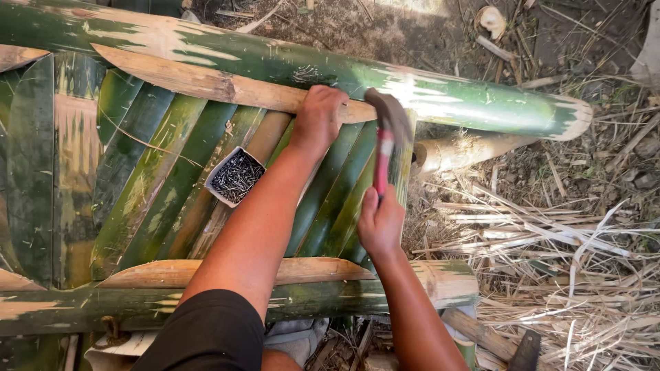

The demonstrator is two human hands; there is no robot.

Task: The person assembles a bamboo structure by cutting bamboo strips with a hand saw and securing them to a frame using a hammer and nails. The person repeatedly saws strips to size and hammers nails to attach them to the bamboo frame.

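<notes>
Right hand [380, 223] is clamped on our hammer [387, 134] low on its red handle; head blurs over the slat [227, 86]. Feels head-heavy, stiff, so grip stays near the handle end. Left hand [317, 120] presses fingers down on the slat, prob. pinching a nail, can't tell. Nail box [236, 176] w/ nails sits nearby on green strips [165, 185].

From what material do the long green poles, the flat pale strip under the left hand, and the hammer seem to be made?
The long green poles look like raw bamboo: glossy green skin, scraped pale patches, a hollow cut end. The flat pale strip under the left hand seems split bamboo, matt and fibrous. The hammer in the right hand has a dark, probably metal head and a red handle, material unclear.
</notes>
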